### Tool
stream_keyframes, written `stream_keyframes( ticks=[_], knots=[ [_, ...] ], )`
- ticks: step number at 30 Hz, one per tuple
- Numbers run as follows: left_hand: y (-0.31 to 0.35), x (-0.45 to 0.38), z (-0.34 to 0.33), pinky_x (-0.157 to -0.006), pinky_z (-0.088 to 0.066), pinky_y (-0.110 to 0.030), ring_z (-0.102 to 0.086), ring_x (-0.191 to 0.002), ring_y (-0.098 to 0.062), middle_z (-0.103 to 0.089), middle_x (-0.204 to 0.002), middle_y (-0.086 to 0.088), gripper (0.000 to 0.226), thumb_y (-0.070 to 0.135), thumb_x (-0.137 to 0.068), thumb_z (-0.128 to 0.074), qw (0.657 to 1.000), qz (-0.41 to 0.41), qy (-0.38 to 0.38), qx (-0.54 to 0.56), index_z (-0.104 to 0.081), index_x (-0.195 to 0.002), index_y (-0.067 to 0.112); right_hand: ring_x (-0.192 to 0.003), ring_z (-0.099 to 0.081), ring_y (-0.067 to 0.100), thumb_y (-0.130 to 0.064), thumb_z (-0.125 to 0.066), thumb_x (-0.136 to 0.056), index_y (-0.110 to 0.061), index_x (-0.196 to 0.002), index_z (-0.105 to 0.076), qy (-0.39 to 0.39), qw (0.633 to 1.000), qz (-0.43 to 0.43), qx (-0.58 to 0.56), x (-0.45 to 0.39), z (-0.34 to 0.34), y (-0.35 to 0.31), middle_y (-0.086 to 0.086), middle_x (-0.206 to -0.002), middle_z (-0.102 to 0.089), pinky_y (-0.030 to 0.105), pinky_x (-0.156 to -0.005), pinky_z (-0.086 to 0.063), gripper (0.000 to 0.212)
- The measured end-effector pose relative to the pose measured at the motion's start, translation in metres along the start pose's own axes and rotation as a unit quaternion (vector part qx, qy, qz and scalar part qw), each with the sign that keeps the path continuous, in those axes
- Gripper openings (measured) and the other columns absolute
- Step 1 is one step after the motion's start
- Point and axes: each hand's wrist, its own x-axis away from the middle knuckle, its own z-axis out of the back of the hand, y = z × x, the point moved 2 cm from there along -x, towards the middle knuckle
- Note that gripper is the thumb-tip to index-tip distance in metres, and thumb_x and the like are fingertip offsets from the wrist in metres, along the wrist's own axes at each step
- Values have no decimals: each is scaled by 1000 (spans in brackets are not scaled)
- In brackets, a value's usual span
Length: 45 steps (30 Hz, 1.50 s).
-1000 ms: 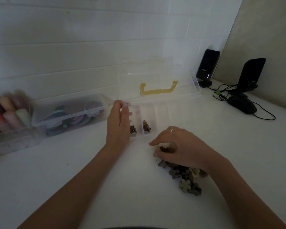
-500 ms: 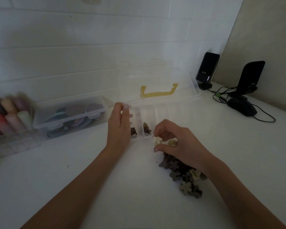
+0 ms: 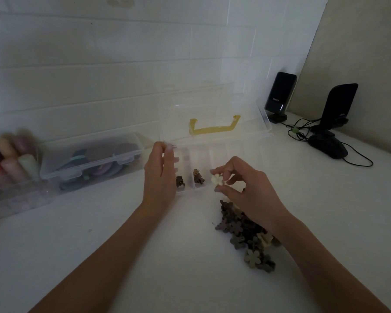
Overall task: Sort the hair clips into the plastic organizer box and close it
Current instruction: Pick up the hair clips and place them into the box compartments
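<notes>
Right hand [image 3: 246,188] pinching a cream flower-shaped hair clip [image 3: 217,179] between thumb and fingertips, raised just above the near edge of the plastic organizer box [image 3: 226,152], over the compartments right of the two already filled. Left hand [image 3: 159,175] resting against the box's left end, fingers gently bent along its wall, thumb side toward the lid hinge; whether actually gripping the edge, cannot tell. Inside the box, one dark brown clip [image 3: 180,181] in the leftmost compartment, partly hidden by the left hand, and another brown clip [image 3: 198,177] in the next compartment; remaining compartments pale and hard to read. Clear lid [image 3: 212,109] standing open behind, leaning toward the tiled wall, with a yellow handle [image 3: 214,128] showing through it. Below the right wrist, a loose pile of hair clips [image 3: 246,236] on the white worktop [image 3: 99,256], mostly brown and grey flower shapes, a few cream ones mixed in. To the left, a closed clear case [image 3: 90,159] holding round coloured items, and beyond it a blurred tray of pastel cylinders [image 3: 9,163]. At far right, two black upright stands [image 3: 279,96] by the wall, a black mouse [image 3: 328,146] and tangled cables [image 3: 303,132].
</notes>
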Motion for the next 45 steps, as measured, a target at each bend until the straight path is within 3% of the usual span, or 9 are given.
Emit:
stream_keyframes(
  ticks=[4, 9, 15, 20, 22, 26, 31, 38, 45],
  knots=[
    [2, 1, 0, -71, -55, -37, -62, -80, -4, -59, -96, 15, 21, 36, -96, -32, 1000, -1, 1, 11, -49, -87, 28, -96, -63, 9, -4, -65, -83, -23, -81, -46, 51, 998, 19, 15, -1, 2, 4, -14, -110, -66, 31, -82, -53, 27],
    [1, 2, 1, -71, -55, -38, -62, -82, -5, -59, -96, 13, 26, 35, -97, -32, 1000, -8, 1, 10, -50, -93, 17, -102, -52, 3, -11, -68, -82, -19, -79, -48, 82, 989, 57, 112, -1, 1, 5, -19, -112, -62, 12, -82, -43, 21],
    [2, 1, 1, -71, -55, -40, -63, -84, -11, -61, -98, 11, 22, 36, -96, -32, 1000, 3, 4, 20, -50, -88, 28, -104, -50, 6, -10, -67, -83, -18, -82, -55, 85, 979, 71, 170, -5, -1, 14, -10, -112, -67, 23, -86, -45, 14],
    [2, 1, 0, -71, -56, -39, -64, -84, -14, -61, -98, 8, 22, 34, -98, -32, 1000, 1, 8, 15, -50, -88, 27, -97, -51, -4, -14, -68, -83, -31, -90, -49, 95, 990, 65, 84, -4, -3, 2, -15, -107, -66, 5, -79, -38, 27],
    [1, 0, 0, -70, -55, -37, -64, -84, -14, -61, -96, 9, 25, 36, -97, -32, 1000, 8, 10, 19, -52, -90, 21, -98, -52, -3, -18, -68, -82, -33, -89, -49, 89, 989, 96, 65, -8, -9, -11, -14, -105, -68, 9, -82, -41, 25],
    [1, 0, 1, -69, -54, -33, -63, -78, -9, -61, -86, 14, 27, 31, -99, -34, 999, 3, 6, 34, -53, -92, 14, -97, -50, 6, -21, -69, -79, -26, -97, -55, 45, 970, 185, 153, -24, -34, -23, -6, -91, -69, 32, -85, -44, 23],
    [2, 0, 1, -64, -53, -31, -56, -72, -5, -57, -77, 14, 24, 29, -99, -35, 999, -8, 9, 38, -51, -86, 18, -109, -45, 15, -25, -68, -77, -19, -86, -64, 30, 940, 240, 239, -35, -48, -12, -6, -120, -64, 29, -83, -34, 11],
    [-1, -2, 0, -66, -53, -31, -62, -79, -7, -61, -92, 9, 29, 36, -95, -34, 999, 13, 11, 36, -53, -90, 16, -82, -57, 2, -20, -71, -80, -24, -88, -72, -22, 982, 100, 156, -11, 15, 16, -16, -82, -68, 26, -77, -50, 9],
    [-1, -2, 0, -67, -53, -32, -62, -80, -11, -60, -88, 17, 21, 38, -95, -34, 999, 22, 8, 36, -51, -84, 31, -90, -46, -8, -18, -68, -84, -36, -110, -67, -108, 975, 43, 190, 3, 26, 33, -26, -96, -62, 7, -75, -37, 32]
  ],
)
